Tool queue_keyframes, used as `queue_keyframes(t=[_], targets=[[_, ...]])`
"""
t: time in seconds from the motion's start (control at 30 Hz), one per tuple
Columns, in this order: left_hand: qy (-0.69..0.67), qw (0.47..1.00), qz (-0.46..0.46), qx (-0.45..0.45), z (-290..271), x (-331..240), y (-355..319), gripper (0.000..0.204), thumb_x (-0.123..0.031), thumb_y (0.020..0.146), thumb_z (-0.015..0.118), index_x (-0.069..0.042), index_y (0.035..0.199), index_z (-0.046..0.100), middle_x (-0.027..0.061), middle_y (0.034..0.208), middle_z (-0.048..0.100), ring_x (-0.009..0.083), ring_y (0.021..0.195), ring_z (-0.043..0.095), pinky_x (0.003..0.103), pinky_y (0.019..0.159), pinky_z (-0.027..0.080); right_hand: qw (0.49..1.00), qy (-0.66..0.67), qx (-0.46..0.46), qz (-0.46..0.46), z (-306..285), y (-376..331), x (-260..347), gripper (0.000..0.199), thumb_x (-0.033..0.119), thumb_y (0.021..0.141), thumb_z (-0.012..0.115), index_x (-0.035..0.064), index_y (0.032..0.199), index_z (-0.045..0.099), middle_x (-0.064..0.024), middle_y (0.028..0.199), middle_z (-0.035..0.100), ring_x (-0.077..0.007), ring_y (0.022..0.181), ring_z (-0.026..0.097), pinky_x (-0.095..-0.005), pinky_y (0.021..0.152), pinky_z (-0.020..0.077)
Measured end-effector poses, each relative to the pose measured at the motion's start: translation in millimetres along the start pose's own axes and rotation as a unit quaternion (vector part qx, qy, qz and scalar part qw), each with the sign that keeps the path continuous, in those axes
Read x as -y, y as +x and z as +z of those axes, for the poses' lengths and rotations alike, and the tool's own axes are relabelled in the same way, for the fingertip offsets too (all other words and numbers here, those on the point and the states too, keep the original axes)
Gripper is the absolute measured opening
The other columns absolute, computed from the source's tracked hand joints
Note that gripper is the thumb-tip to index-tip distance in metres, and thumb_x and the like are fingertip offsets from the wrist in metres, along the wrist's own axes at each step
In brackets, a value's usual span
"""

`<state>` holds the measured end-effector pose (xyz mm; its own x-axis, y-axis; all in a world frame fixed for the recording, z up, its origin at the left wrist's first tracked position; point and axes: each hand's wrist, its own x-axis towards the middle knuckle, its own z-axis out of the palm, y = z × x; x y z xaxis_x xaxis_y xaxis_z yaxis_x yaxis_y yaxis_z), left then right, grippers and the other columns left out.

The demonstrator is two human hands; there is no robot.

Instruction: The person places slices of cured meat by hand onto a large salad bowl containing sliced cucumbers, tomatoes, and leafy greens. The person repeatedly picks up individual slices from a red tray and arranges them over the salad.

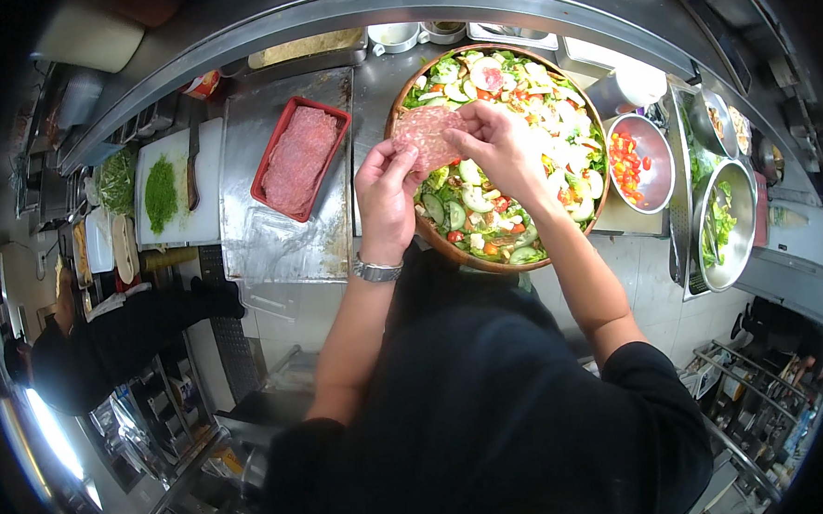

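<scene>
Both my hands pinch a thin pink slice of salami (426, 133) over the left edge of a large wooden bowl (603, 191). My left hand (388, 188) grips its lower left side, thumb on top. On the right side, my right hand (499, 145) has its thumb and fingers closed on the slice. Green salad (483, 202) with cucumber slices, tomato pieces and white chunks fills the bowl. One pink slice (487, 76) lies on the salad near the far rim. Left of my hands, a red rectangular tray (257, 177) holds stacked salami slices (300, 162).
A steel bowl of cut tomatoes (628, 164) and one with greens (721, 222) stand at the right. On the left, a white cutting board (206, 207) carries chopped herbs (160, 194) and a knife (193, 166). A steel shelf edge (370, 3) spans above. Another person (127, 337) is at far left.
</scene>
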<state>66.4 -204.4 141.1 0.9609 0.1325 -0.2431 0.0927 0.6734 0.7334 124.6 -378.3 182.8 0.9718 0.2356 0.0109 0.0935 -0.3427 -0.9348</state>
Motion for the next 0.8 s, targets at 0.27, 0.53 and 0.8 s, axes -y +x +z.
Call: queue_keyframes(t=[0.27, 0.53, 0.8], targets=[[0.091, 0.993, 0.080, -0.003, 26, 1, -13, 0.025, -0.010, 0.102, 0.067, 0.004, 0.122, 0.065, 0.0059, 0.105, 0.070, 0.0092, 0.092, 0.064, 0.026, 0.084, 0.053, 0.983, -0.144, -0.034, -0.109, 16, -26, 37, 0.023, 0.016, 0.092, 0.074, 0.0031, 0.112, 0.072, -0.0077, 0.083, 0.064, -0.0203, 0.076, 0.063, -0.0353, 0.072, 0.0534], [0.034, 0.998, 0.037, 0.031, 22, -5, -12, 0.029, -0.012, 0.102, 0.065, 0.002, 0.127, 0.059, 0.0100, 0.113, 0.069, 0.0151, 0.097, 0.069, 0.031, 0.090, 0.057, 0.974, -0.155, 0.069, -0.151, 3, -38, 43, 0.030, 0.015, 0.092, 0.073, 0.0031, 0.118, 0.070, -0.0148, 0.103, 0.065, -0.0321, 0.098, 0.068, -0.0420, 0.084, 0.0552], [-0.089, 0.993, -0.042, 0.069, 11, -12, -6, 0.020, -0.005, 0.101, 0.057, 0.000, 0.120, 0.060, 0.0122, 0.116, 0.068, 0.0214, 0.108, 0.068, 0.041, 0.098, 0.056, 0.967, -0.168, 0.057, -0.183, -8, -31, 29, 0.031, 0.012, 0.088, 0.078, 0.0088, 0.118, 0.073, -0.0087, 0.101, 0.064, -0.0238, 0.090, 0.064, -0.0369, 0.082, 0.0542]])
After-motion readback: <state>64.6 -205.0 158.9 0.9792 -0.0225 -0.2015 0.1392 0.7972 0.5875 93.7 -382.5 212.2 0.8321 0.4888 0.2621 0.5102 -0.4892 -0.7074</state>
